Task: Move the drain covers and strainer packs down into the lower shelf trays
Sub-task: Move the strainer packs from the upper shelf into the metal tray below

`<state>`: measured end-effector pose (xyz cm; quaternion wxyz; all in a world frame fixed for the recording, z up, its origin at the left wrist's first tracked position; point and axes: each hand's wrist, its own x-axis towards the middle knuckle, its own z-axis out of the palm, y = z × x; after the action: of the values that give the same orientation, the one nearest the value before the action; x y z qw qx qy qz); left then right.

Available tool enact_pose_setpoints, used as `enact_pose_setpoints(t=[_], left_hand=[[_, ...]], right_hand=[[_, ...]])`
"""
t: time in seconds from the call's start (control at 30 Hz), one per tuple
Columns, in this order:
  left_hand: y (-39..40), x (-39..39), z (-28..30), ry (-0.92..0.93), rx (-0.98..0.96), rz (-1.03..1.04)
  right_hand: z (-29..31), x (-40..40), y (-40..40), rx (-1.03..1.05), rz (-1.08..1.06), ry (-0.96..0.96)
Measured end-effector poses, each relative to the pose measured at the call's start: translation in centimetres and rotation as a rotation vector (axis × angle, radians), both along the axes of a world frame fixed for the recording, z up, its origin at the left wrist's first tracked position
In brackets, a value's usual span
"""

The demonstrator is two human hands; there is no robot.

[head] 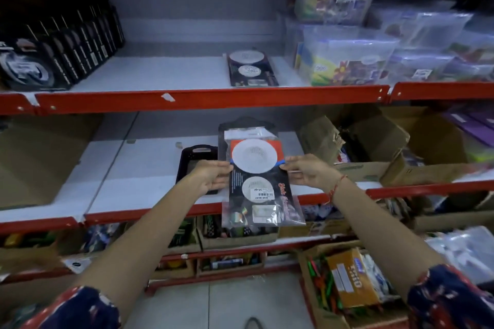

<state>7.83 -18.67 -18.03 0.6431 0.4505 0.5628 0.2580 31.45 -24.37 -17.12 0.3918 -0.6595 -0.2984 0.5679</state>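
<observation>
Holding a stack of strainer packs (258, 176) flat between both palms, the person has it over the front lip of the middle shelf (149, 165), at the centre of the head view. Slipping is the main risk, judging from the hold: the packs are glossy plastic sleeves pinched only at their side edges, so the lower ones could slide out and fall toward the cardboard trays (235, 238) at 6 o'clock. The left hand (211, 175) presses the stack's left edge with fingers nearly straight, thumb on top; the right hand (307, 171) mirrors it at 3 o'clock of the stack, closed lightly on the right edge. One more strainer pack (251, 69) lies on the upper shelf (165, 75) at 12 o'clock, and a black tray (191, 159) sits just behind the left hand.
</observation>
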Motion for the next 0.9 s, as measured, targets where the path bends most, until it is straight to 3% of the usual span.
enact_pose_setpoints(t=[0.13,0.23,0.5,0.67,0.9], left_hand=[[2.8,1.7,-1.4,-0.01,-0.015,0.099],[4.5,3.0,-1.6,-0.022,0.001,0.104],[6.8,4.7,-2.7,0.086,-0.008,-0.07],[7.2,4.1,-3.2,0.157,0.038,-0.21],[7.0,2.6,0.4,0.226,0.334,-0.309]], right_hand=[[-2.0,0.0,3.4,-0.017,-0.078,-0.057],[-3.2,0.0,6.1,0.024,-0.068,-0.235],[-6.4,-0.1,10.0,0.065,0.117,-0.597],[-5.8,-0.1,9.7,0.114,0.298,-0.659],[1.8,-0.7,6.6,0.335,0.442,-0.613]])
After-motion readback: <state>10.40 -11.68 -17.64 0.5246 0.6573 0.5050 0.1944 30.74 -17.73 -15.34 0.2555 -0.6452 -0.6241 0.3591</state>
